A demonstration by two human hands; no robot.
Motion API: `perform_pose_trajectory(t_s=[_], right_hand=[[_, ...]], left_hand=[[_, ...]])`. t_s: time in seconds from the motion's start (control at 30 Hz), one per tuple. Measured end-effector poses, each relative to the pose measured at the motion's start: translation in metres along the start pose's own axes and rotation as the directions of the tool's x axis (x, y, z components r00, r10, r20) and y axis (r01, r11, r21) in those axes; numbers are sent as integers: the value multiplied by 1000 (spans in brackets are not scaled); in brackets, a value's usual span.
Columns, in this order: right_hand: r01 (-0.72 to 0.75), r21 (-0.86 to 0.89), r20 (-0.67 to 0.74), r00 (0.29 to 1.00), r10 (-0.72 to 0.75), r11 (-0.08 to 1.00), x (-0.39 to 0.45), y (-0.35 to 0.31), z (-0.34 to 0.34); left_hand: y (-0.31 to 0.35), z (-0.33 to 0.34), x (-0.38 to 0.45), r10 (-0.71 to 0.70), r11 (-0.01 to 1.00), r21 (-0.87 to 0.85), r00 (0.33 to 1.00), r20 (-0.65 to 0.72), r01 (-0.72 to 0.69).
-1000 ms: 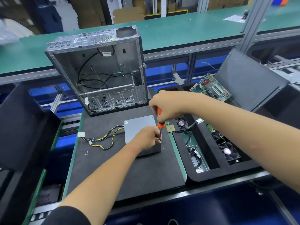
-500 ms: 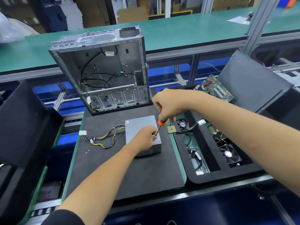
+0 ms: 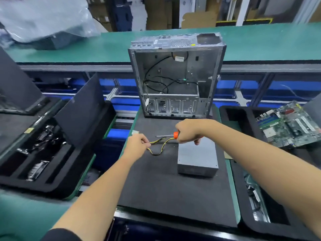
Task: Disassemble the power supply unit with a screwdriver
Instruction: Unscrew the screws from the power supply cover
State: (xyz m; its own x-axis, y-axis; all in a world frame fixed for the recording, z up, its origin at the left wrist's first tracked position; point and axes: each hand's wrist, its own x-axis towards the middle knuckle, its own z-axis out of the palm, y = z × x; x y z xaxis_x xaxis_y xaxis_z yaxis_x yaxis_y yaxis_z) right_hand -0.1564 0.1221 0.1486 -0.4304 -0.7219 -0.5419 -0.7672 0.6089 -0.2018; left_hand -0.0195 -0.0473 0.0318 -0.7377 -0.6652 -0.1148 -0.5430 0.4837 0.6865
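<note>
The grey power supply unit (image 3: 197, 157) lies flat on the black foam mat (image 3: 165, 188). Its yellow and black cable (image 3: 156, 148) curls off to the left and ends at a white connector (image 3: 135, 132). My right hand (image 3: 188, 132) hovers over the unit's far left corner. It grips the orange-handled screwdriver (image 3: 175, 135), whose shaft lies level and points left. My left hand (image 3: 137, 145) is over the mat beside the cable, thumb and forefinger pinched on something too small to make out.
An empty metal computer case (image 3: 175, 75) stands upright at the mat's far edge. A black foam tray (image 3: 57, 180) with parts lies to the left. Another tray (image 3: 243, 197) on the right holds a green motherboard (image 3: 288, 126). The green bench (image 3: 260, 40) runs behind.
Both hands left the unit's right front corner. The left hand moved left to the cable with fingers pinched, and the screwdriver went from upright to level. My view swung left.
</note>
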Motion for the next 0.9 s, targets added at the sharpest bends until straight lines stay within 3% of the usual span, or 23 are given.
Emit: perform_pose_trajectory(t_s=[0.17, 0.33, 0.67, 0.9], right_hand=[[70, 42, -16, 997, -69, 997, 42, -36, 3], [69, 76, -17, 998, -68, 995, 72, -58, 13], [95, 35, -1, 995, -95, 995, 104, -64, 26], [102, 72, -14, 995, -101, 992, 111, -60, 23]], left_hand=[[-57, -17, 2, -117, 989, 82, 992, -49, 121], [-86, -14, 13, -126, 978, 161, 991, -37, 131], [-95, 11, 24, -159, 972, 157, 981, -111, 175], [-96, 10, 28, -207, 970, 115, 976, -65, 214]])
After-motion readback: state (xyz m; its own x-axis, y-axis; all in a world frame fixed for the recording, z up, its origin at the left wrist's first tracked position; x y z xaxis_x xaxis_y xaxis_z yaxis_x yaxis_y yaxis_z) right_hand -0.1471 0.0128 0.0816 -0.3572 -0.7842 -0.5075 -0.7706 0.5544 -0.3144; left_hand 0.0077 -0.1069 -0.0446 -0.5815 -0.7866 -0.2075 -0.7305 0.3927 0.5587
